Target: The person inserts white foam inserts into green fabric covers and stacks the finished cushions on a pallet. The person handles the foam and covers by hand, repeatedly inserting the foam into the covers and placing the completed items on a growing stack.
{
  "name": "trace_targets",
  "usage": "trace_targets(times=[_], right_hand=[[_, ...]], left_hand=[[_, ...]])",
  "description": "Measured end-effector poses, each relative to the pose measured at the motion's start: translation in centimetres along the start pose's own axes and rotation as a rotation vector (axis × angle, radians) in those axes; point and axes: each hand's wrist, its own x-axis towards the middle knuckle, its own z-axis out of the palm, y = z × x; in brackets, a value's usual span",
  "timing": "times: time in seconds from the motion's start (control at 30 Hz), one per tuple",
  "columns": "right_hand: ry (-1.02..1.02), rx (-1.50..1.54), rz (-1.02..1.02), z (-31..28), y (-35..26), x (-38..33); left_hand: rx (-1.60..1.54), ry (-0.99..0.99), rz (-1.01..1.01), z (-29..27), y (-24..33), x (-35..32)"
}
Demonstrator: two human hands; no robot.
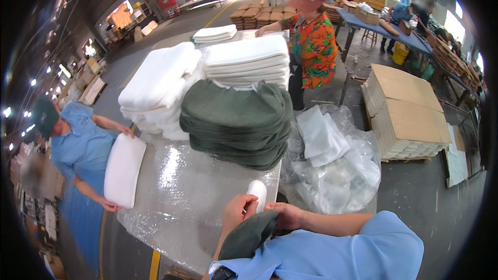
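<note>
Near the front edge of the table, my left hand [240, 211] is closed at the side of a white padded piece [257, 193] with a rounded end. My right hand [284, 214] is closed at its other side, fingertips pinched close to the left hand. A dark green fabric piece [249, 237] hangs below my hands, against my forearm and blue sleeve. Whether the white and green pieces are joined is hidden by my fingers. Just beyond them rises a stack of dark green padded pieces [236, 119], with white showing along its top edge.
White pad stacks [158, 80] stand behind the green stack on the plastic-covered table [181, 202]. A co-worker at left holds a white pad [124, 171]; another stands beyond the table. Plastic sheeting [337, 186] and a pallet of flat tan sheets [407, 109] lie right.
</note>
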Motion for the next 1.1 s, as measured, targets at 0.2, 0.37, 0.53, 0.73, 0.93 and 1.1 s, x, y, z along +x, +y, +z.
trace_targets(times=[0.2, 0.37, 0.53, 0.73, 0.93, 1.1], right_hand=[[-0.008, -0.064, -0.073, 1.2, -1.5, -0.5], [0.034, -0.412, -0.33, 1.2, -1.6, 1.4], [0.055, -0.518, -0.485, 3.0, -1.7, 1.0], [0.091, -0.627, -0.494, 2.5, -2.0, -0.7], [0.047, -0.537, -0.386, 1.5, -2.2, -2.2], [0.031, -0.51, -0.42, 0.9, -1.6, -2.1]], left_hand=[[0.149, -0.049, 0.282, 1.0, -1.2, -1.0], [0.257, -0.154, 0.375, 1.9, -0.2, 0.0], [0.266, -0.174, -0.021, 1.2, -0.9, 0.2], [0.438, -0.403, -0.235, 0.0, 0.2, 0.4], [0.455, -0.438, -0.1, -0.4, 0.7, -0.2], [0.437, -0.525, -0.14, 0.6, 0.3, -0.1]])
